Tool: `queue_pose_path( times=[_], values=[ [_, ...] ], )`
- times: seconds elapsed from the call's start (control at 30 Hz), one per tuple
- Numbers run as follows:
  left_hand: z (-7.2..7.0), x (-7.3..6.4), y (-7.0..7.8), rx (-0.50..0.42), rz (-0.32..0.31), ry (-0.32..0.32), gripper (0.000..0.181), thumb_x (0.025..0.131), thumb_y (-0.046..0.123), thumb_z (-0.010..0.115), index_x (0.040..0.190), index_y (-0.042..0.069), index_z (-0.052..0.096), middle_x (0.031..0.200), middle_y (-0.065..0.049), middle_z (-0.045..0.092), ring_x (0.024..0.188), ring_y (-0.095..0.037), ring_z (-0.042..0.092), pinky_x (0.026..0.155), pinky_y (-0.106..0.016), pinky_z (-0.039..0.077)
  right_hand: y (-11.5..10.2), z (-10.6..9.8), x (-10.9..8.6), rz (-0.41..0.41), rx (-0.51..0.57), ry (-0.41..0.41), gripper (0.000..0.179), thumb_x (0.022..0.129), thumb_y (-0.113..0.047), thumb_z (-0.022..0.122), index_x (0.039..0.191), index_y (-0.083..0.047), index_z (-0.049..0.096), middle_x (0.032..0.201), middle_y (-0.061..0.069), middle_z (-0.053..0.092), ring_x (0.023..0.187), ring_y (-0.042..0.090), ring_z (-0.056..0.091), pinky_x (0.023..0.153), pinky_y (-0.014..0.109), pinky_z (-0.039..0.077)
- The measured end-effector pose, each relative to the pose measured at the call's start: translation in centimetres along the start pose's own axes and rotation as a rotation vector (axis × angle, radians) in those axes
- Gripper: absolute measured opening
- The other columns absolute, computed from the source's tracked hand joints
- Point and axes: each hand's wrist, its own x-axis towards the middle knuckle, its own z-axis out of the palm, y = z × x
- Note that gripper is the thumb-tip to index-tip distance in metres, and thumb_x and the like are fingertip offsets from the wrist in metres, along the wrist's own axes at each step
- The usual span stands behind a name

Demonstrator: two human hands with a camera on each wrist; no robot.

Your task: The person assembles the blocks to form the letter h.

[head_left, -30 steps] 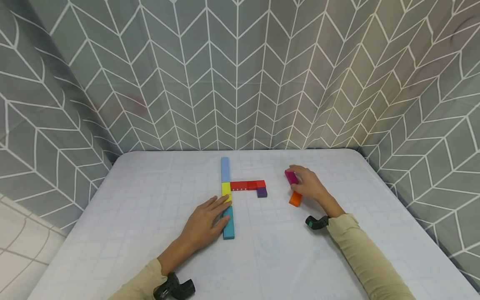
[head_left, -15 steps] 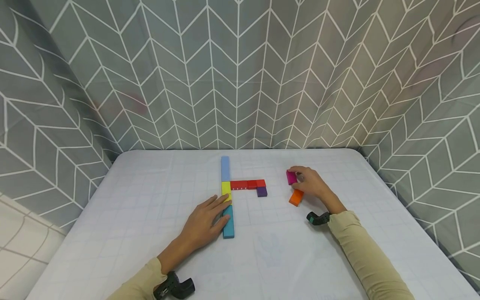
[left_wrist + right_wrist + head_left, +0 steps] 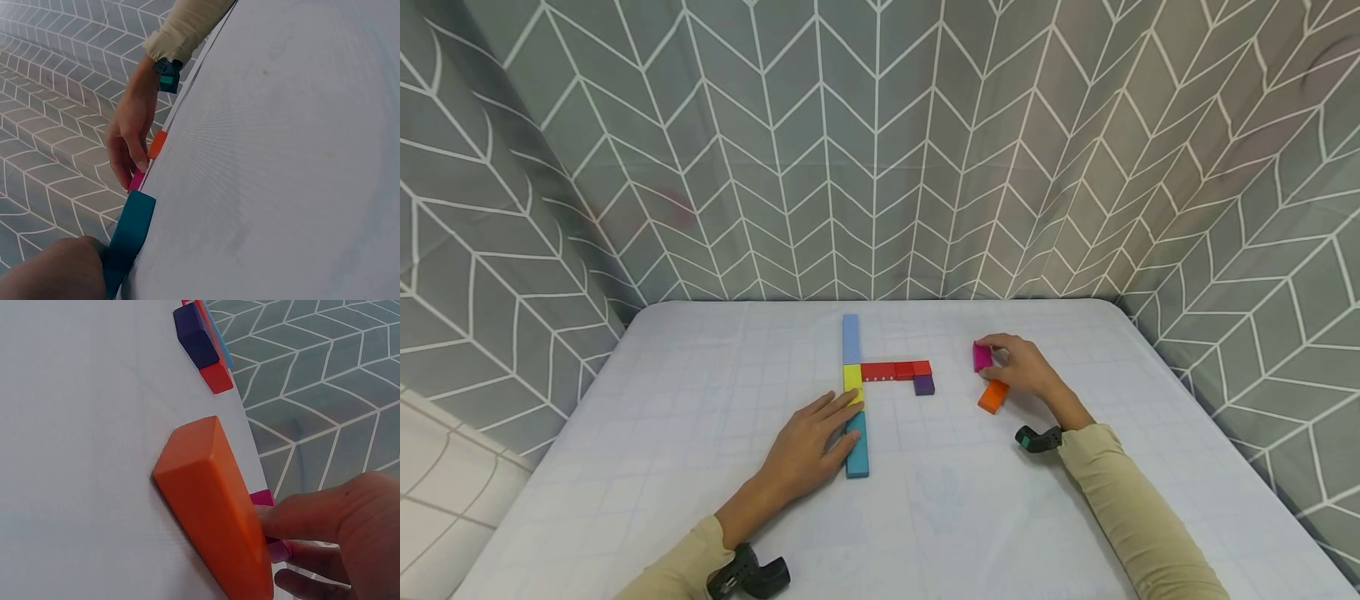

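My right hand (image 3: 1021,367) pinches a magenta block (image 3: 981,357) between thumb and fingers, low over the right side of the table. Close to the thumb lies an orange block (image 3: 993,397), large in the foreground of the right wrist view. My left hand (image 3: 805,446) rests with extended fingers on the yellow block (image 3: 852,375) and the teal block (image 3: 857,458), covering part of each. These two form a column with a light blue block (image 3: 851,338) at its far end. A red row (image 3: 883,372) runs rightward from the yellow block, and a purple block (image 3: 924,385) sits against its right end.
A white cloth covers the table (image 3: 940,533), whose far edge meets a grey curtain (image 3: 880,167) with white chevron lines. Each wrist carries a black device, the left one (image 3: 751,573) near the table's front and the right one (image 3: 1037,439) just below the right hand.
In my right hand, the magenta block has turned from a slant to nearly straight, and the hand has shifted slightly right. My left hand and the joined blocks have stayed in place.
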Motion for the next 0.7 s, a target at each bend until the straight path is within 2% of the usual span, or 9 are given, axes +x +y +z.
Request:
queue_pose_path(
  times=[0.33, 0.57, 0.7],
  values=[
    [0.0, 0.0, 0.0, 0.007, 0.007, 0.005, 0.05, 0.104, 0.038, 0.061, 0.149, 0.015, 0.06, 0.157, -0.002, 0.05, 0.146, -0.033, 0.042, 0.114, -0.057, 0.038, -0.8, -0.2, -0.9, -0.035, 0.022, 0.01, 0.048, 0.089, -0.004, 0.078, 0.135, 0.003, 0.065, 0.136, 0.024, 0.061, 0.126, 0.046, 0.054, 0.107, 0.065, 0.042],
    [-0.1, 0.0, 0.1, -0.004, 0.005, 0.01, 0.049, 0.104, 0.037, 0.062, 0.148, 0.015, 0.061, 0.157, -0.002, 0.05, 0.146, -0.034, 0.042, 0.114, -0.058, 0.037, -2.0, -0.4, -1.4, -0.036, 0.033, 0.004, 0.05, 0.09, -0.005, 0.079, 0.137, 0.001, 0.064, 0.14, 0.023, 0.059, 0.13, 0.045, 0.052, 0.107, 0.064, 0.043],
    [0.0, 0.1, 0.0, -0.001, 0.006, 0.007, 0.049, 0.104, 0.037, 0.062, 0.148, 0.016, 0.061, 0.157, -0.002, 0.05, 0.146, -0.034, 0.042, 0.114, -0.057, 0.038, -2.6, -0.4, -1.9, -0.079, 0.041, 0.007, 0.05, 0.09, -0.005, 0.08, 0.137, 0.001, 0.064, 0.14, 0.022, 0.06, 0.128, 0.044, 0.054, 0.105, 0.062, 0.045]
  ],
)
